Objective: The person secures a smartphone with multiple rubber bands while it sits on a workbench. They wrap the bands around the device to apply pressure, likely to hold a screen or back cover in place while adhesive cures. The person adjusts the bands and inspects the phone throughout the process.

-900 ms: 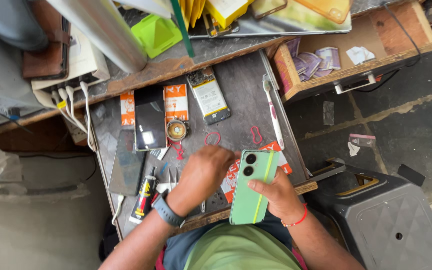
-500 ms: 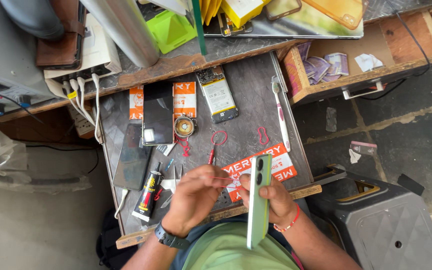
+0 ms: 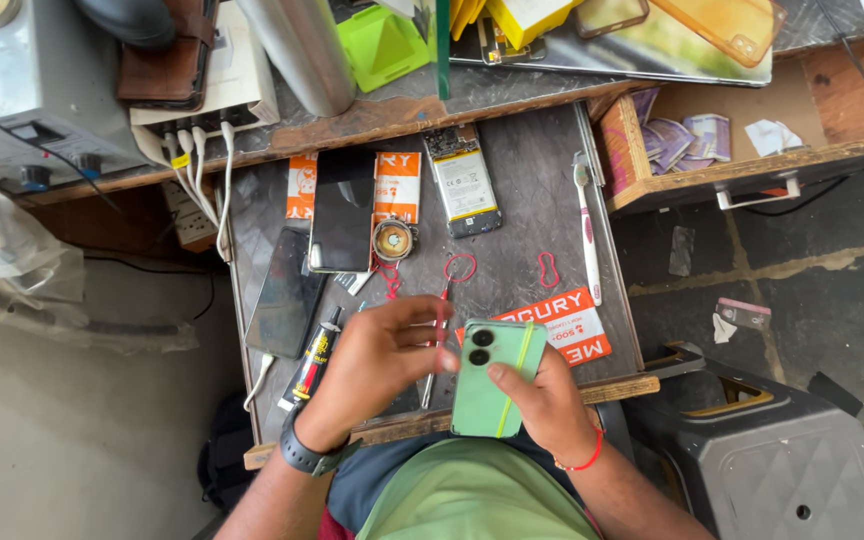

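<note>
A light green phone (image 3: 487, 395) faces me back side up, its twin camera lenses at the top left, held over the near edge of the dark work board (image 3: 532, 215). My right hand (image 3: 555, 400) grips it from the right and underneath, thumb lying on its back. A thin yellow-green band (image 3: 515, 380) runs lengthwise around the phone. My left hand (image 3: 372, 360), a dark watch on its wrist, has curled fingers pinching the phone's top left corner by the lenses. Beneath that hand a red-handled thin tool (image 3: 442, 295) lies on the board.
The board carries an opened phone with its battery showing (image 3: 462, 182), a black phone (image 3: 342, 210), a dark phone (image 3: 287, 290), a round tin (image 3: 393, 240), a toothbrush (image 3: 586, 230), red bands (image 3: 548, 268) and a glue tube (image 3: 314, 355). A wooden drawer (image 3: 642, 185) sits right, a black stool (image 3: 782, 450) lower right.
The green phone has turned from edge-on to back side up and shifted slightly left. My left hand has closed in on its top left corner.
</note>
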